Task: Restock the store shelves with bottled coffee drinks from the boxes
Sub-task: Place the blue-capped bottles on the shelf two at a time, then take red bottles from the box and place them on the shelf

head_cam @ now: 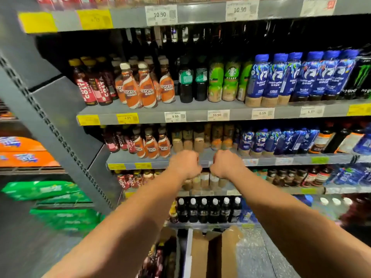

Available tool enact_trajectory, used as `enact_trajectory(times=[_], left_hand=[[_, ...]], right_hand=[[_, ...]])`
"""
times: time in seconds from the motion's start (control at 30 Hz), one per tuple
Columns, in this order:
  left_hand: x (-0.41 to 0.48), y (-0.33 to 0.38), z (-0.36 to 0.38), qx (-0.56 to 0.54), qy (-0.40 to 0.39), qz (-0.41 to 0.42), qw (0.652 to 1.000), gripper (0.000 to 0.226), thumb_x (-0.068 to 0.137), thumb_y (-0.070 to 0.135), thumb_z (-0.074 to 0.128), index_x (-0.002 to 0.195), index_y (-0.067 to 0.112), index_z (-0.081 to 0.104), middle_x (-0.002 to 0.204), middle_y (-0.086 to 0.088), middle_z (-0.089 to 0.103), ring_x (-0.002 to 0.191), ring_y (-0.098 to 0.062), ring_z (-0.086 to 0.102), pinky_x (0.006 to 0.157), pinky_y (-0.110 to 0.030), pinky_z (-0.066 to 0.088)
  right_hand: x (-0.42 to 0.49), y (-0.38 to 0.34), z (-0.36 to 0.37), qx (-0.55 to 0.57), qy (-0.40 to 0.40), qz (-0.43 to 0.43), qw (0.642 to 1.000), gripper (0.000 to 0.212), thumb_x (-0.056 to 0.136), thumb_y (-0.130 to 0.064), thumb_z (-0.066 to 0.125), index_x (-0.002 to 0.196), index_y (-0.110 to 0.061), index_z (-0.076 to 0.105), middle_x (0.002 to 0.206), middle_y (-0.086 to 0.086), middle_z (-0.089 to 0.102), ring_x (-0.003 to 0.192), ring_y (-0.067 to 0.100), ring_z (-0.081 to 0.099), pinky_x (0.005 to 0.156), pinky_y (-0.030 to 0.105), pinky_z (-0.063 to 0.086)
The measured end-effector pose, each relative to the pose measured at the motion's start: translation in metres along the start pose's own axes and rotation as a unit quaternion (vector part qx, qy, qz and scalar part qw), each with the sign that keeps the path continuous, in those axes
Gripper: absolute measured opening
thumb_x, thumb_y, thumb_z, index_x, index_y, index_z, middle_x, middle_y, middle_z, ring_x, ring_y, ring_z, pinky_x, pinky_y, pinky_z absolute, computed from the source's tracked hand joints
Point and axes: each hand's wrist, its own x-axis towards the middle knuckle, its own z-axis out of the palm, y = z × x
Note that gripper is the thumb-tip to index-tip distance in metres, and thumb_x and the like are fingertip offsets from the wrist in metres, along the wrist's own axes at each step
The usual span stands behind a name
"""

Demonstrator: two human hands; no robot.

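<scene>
Both my arms reach forward to the shelving. My left hand (184,164) and my right hand (226,163) are closed into fists, side by side, in front of a grey shelf edge (267,161). Directly under the fists are several beige coffee bottles (204,180), over the shelf below; each fist appears to grip their tops, though the fingers are hidden behind the knuckles. An open cardboard box (208,255) stands on the floor below my arms.
Shelves hold rows of Nescafe bottles (140,89), Costa bottles (96,87), green Starbucks bottles (230,81) and blue Luckin bottles (277,79). Dark bottles with white caps (208,211) fill a low shelf. Another box of dark bottles (160,257) sits left of the cardboard box. Green packs (50,191) are stacked at left.
</scene>
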Motion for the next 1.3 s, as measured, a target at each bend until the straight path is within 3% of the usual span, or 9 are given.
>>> enact_trajectory(times=[0.23, 0.37, 0.5, 0.63, 0.7, 0.8, 0.87, 1.07, 1.3], left_hand=[[-0.09, -0.048, 0.063, -0.021, -0.081, -0.108, 0.991, 0.026, 0.088, 0.027, 0.051, 0.105, 0.011, 0.062, 0.106, -0.011, 0.063, 0.101, -0.031, 0.059, 0.07, -0.033, 0.042], [-0.117, -0.08, 0.089, -0.026, -0.113, -0.15, 0.982, 0.023, 0.088, 0.025, 0.049, 0.102, 0.011, 0.061, 0.105, -0.009, 0.061, 0.096, -0.029, 0.058, 0.072, -0.034, 0.045], [-0.133, -0.119, 0.113, -0.024, -0.11, -0.144, 0.983, 0.027, 0.091, 0.027, 0.047, 0.108, 0.012, 0.062, 0.113, -0.007, 0.061, 0.103, -0.028, 0.058, 0.086, -0.04, 0.051], [-0.145, -0.166, 0.137, -0.057, -0.14, -0.131, 0.98, 0.025, 0.087, 0.025, 0.053, 0.106, 0.014, 0.066, 0.106, -0.007, 0.063, 0.099, -0.027, 0.059, 0.079, -0.034, 0.048], [-0.148, -0.188, 0.149, -0.054, -0.158, -0.123, 0.978, 0.025, 0.088, 0.026, 0.053, 0.107, 0.014, 0.064, 0.107, -0.007, 0.063, 0.098, -0.026, 0.059, 0.076, -0.032, 0.046], [-0.146, -0.215, 0.17, -0.059, -0.183, -0.118, 0.974, 0.025, 0.089, 0.028, 0.054, 0.108, 0.014, 0.062, 0.105, -0.007, 0.063, 0.095, -0.026, 0.06, 0.071, -0.03, 0.044], [-0.141, -0.228, 0.19, -0.07, -0.19, -0.122, 0.972, 0.024, 0.089, 0.028, 0.054, 0.106, 0.013, 0.063, 0.104, -0.007, 0.064, 0.095, -0.026, 0.06, 0.074, -0.031, 0.046], [-0.129, -0.241, 0.269, -0.102, -0.249, -0.147, 0.952, 0.021, 0.092, 0.032, 0.053, 0.092, 0.013, 0.061, 0.097, -0.006, 0.064, 0.089, -0.025, 0.06, 0.071, -0.032, 0.047], [-0.11, -0.256, 0.361, -0.123, -0.286, -0.206, 0.928, 0.023, 0.09, 0.031, 0.052, 0.099, 0.013, 0.062, 0.107, -0.01, 0.064, 0.1, -0.03, 0.06, 0.079, -0.036, 0.049]], right_hand=[[-0.05, -0.036, 0.082, -0.006, -0.087, -0.066, 0.994, 0.015, 0.088, -0.018, 0.051, 0.098, -0.008, 0.057, 0.109, 0.015, 0.064, 0.099, 0.033, 0.062, 0.071, 0.034, 0.045], [-0.063, -0.06, 0.121, -0.007, -0.131, -0.092, 0.987, 0.024, 0.089, -0.023, 0.053, 0.103, -0.005, 0.062, 0.108, 0.016, 0.064, 0.098, 0.033, 0.062, 0.07, 0.031, 0.043], [-0.063, -0.093, 0.156, 0.0, -0.161, -0.077, 0.984, 0.027, 0.089, -0.025, 0.052, 0.106, -0.006, 0.06, 0.11, 0.015, 0.061, 0.101, 0.032, 0.06, 0.074, 0.031, 0.044], [-0.063, -0.124, 0.198, 0.011, -0.184, -0.053, 0.981, 0.015, 0.088, -0.02, 0.052, 0.082, -0.007, 0.056, 0.076, 0.006, 0.051, 0.07, 0.023, 0.052, 0.058, 0.026, 0.04], [-0.064, -0.139, 0.219, 0.026, -0.206, -0.034, 0.978, 0.024, 0.09, -0.022, 0.053, 0.069, -0.012, 0.047, 0.069, 0.001, 0.047, 0.069, 0.024, 0.052, 0.051, 0.025, 0.035], [-0.064, -0.153, 0.25, 0.06, -0.215, -0.008, 0.975, 0.012, 0.088, -0.02, 0.053, 0.092, -0.011, 0.058, 0.085, 0.005, 0.057, 0.087, 0.029, 0.06, 0.063, 0.029, 0.042], [-0.062, -0.155, 0.274, 0.079, -0.213, 0.016, 0.974, 0.024, 0.085, -0.019, 0.054, 0.107, -0.011, 0.062, 0.1, 0.009, 0.064, 0.096, 0.028, 0.062, 0.068, 0.027, 0.043], [-0.048, -0.142, 0.344, 0.066, -0.263, 0.07, 0.96, 0.029, 0.097, -0.026, 0.045, 0.109, -0.008, 0.064, 0.111, 0.012, 0.066, 0.101, 0.03, 0.063, 0.061, 0.03, 0.043], [-0.02, -0.113, 0.425, 0.126, -0.314, 0.151, 0.929, 0.034, 0.093, -0.029, 0.05, 0.112, -0.003, 0.061, 0.115, 0.016, 0.062, 0.107, 0.033, 0.059, 0.077, 0.031, 0.044]])
